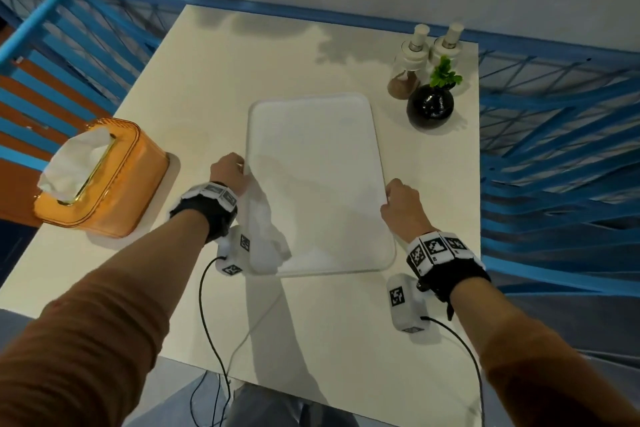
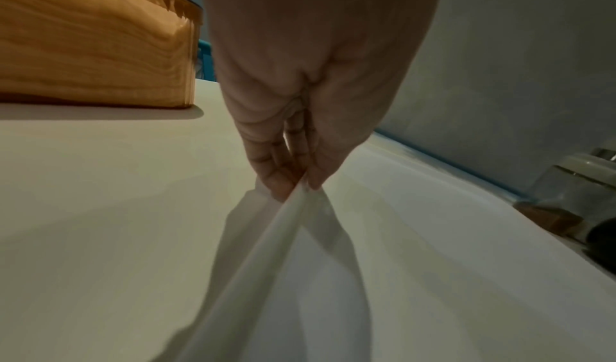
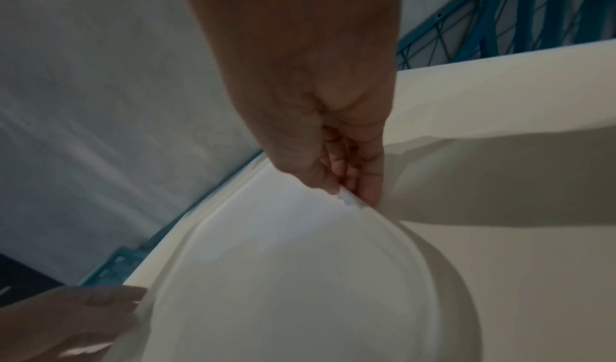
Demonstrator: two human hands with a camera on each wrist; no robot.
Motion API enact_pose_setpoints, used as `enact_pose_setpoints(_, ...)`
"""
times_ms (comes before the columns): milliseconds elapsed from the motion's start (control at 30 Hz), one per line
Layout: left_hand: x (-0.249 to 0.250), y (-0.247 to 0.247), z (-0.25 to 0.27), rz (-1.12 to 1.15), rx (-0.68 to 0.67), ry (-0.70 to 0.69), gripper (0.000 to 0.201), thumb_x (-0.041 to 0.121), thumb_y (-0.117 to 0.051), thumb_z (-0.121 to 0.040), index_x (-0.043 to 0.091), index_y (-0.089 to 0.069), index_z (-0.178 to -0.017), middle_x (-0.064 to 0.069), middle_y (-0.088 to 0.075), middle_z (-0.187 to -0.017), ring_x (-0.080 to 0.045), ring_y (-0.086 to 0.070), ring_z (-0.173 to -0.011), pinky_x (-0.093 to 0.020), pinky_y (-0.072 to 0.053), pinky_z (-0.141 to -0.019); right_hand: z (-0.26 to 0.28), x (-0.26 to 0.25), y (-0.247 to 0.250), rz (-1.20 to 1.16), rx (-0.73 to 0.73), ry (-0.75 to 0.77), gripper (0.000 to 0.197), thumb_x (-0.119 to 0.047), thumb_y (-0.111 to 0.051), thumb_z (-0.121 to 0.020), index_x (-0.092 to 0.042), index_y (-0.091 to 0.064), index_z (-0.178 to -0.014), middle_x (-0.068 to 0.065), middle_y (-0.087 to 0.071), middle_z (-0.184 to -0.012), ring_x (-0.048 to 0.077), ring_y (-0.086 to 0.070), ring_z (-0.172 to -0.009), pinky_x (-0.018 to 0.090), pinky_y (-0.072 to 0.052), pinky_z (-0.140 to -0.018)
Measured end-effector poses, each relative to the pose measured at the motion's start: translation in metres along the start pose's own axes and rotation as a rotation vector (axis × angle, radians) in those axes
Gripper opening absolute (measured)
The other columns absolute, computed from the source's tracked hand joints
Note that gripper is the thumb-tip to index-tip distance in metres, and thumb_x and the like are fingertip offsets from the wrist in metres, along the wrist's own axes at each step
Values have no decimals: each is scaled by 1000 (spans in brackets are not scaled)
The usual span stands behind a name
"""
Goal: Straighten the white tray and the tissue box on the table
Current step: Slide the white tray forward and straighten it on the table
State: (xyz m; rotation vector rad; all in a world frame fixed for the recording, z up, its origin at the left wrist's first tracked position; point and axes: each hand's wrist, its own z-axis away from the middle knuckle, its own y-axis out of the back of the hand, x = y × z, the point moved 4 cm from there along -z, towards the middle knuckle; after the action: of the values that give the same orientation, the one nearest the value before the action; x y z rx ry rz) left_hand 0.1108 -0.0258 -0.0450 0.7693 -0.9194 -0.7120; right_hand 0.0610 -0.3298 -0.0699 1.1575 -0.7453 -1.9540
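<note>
The white tray [image 1: 315,184] lies lengthwise in the middle of the cream table [image 1: 194,87], slightly skewed. My left hand [image 1: 231,173] pinches its left rim [image 2: 290,209] between thumb and fingers [image 2: 276,180]. Across from it, my right hand [image 1: 401,201] pinches the right rim [image 3: 350,200] the same way. The tray's near end appears a little off the table, judging by its shadow. An orange tissue box [image 1: 100,180] with a white tissue sticking up stands at the table's left edge, turned at an angle. Its side [image 2: 93,46] shows in the left wrist view.
A black round vase with a green sprig [image 1: 431,104] and two glass shaker bottles [image 1: 415,59] stand at the table's far right corner. Blue slatted chairs [image 1: 69,31] flank the table on both sides. A wall runs behind the far edge. Cables hang from my wrists.
</note>
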Motion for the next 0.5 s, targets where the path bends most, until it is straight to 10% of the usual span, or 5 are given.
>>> enact_pose_setpoints(100,-13,0,14,98,-37,-25,43,11,-55,-84,8,-53,-127,-15,-65,-123,-38,-64,-103,-45,-51,-95,6,6,-4,-96,-25,-41,32,-1,-47,-87,2,-47,-119,22,-58,-117,33,-58,-100,30,-44,-75)
enact_pose_setpoints(300,-44,-18,64,127,-167,-36,43,8,-60,-84,8,-49,-125,-15,-65,-96,-29,-60,-68,-35,-56,-64,25,15,-12,-139,57,-48,31,-1,-50,-86,1,-51,-117,23,-63,-110,35,-58,-104,32,-46,-82)
enact_pose_setpoints(500,-55,-25,58,67,-120,-127,54,1,-55,-84,7,-43,-136,-22,-62,-102,-28,-55,-73,-41,-53,-77,25,10,-21,-133,117,-24,45,8,-43,-84,-2,-47,-128,25,-63,-108,36,-59,-100,37,-50,-86)
